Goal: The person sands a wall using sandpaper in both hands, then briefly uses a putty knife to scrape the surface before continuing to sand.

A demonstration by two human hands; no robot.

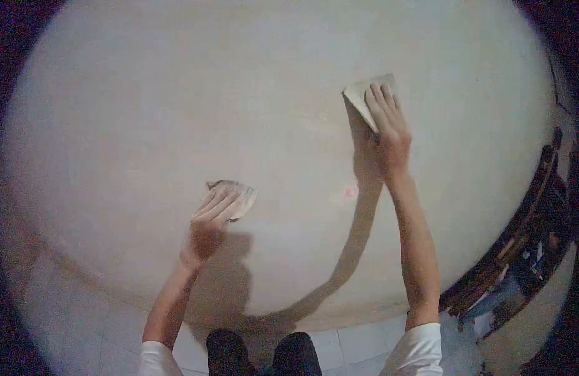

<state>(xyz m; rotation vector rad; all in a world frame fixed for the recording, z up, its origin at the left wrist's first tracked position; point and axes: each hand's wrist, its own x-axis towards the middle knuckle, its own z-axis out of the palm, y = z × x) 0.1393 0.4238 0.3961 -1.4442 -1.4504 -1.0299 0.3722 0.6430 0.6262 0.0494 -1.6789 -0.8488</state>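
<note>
My left hand (206, 230) presses a crumpled, pale piece of sandpaper (244, 199) to the broad off-white wall (283, 125), low and left of the middle. Its fingers lie over the sheet, and faint grey marks show on the paper. Higher up on the right, my right hand (392, 141) holds a folded piece of sandpaper (359, 95) by its right side. The left edge of that sheet stands out from the wall and casts a dark shadow. My right arm is stretched out farther than my left.
A small reddish mark (350, 192) is on the wall between my hands. Pale floor tiles (358, 344) run along the wall's foot, by my dark-clothed legs (295, 354). Dark wooden furniture (521, 250) with items on it stands at the right.
</note>
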